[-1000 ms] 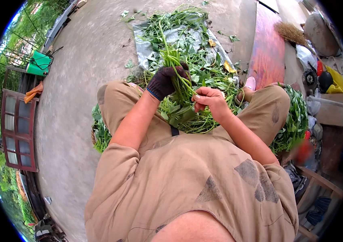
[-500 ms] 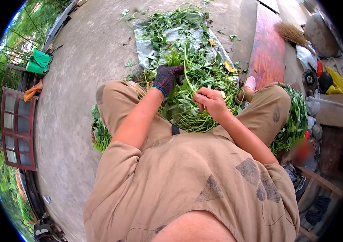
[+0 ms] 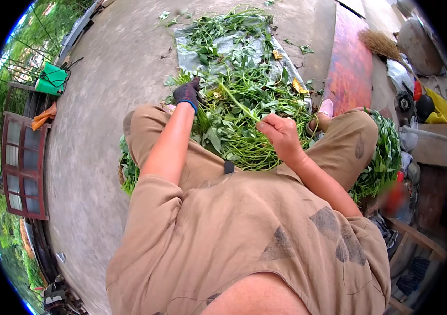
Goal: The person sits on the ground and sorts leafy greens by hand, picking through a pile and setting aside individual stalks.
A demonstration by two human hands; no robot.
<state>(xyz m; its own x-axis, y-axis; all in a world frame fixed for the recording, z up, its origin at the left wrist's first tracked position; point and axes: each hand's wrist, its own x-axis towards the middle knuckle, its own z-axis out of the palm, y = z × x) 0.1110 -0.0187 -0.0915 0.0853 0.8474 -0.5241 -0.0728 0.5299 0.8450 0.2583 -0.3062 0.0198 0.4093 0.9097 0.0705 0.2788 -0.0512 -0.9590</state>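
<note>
My left hand (image 3: 186, 96), in a dark knit glove with a blue cuff, is closed around a bunch of leafy green stems (image 3: 183, 78). The stem ends poke out above the glove, and leaves hang below it. My bare right hand (image 3: 283, 135) pinches one long green stem (image 3: 237, 102), which slants up and left from the fingers. Beneath both hands lies a pile of cut leafy vines (image 3: 255, 149) between my legs. More loose greens (image 3: 218, 34) are spread over a pale plastic sheet (image 3: 185, 55) farther out.
Heaps of greens (image 3: 383, 147) lie beside my right leg, and others (image 3: 129, 168) beside my left. A reddish board (image 3: 346, 68) and a straw broom (image 3: 380, 44) are at the right. A green container (image 3: 51, 80) and a framed window panel (image 3: 24, 165) stand left on the concrete.
My left hand has moved left with its bunch, away from my right hand. The single stem has tipped from nearly upright to slanting left; my right hand has shifted slightly right.
</note>
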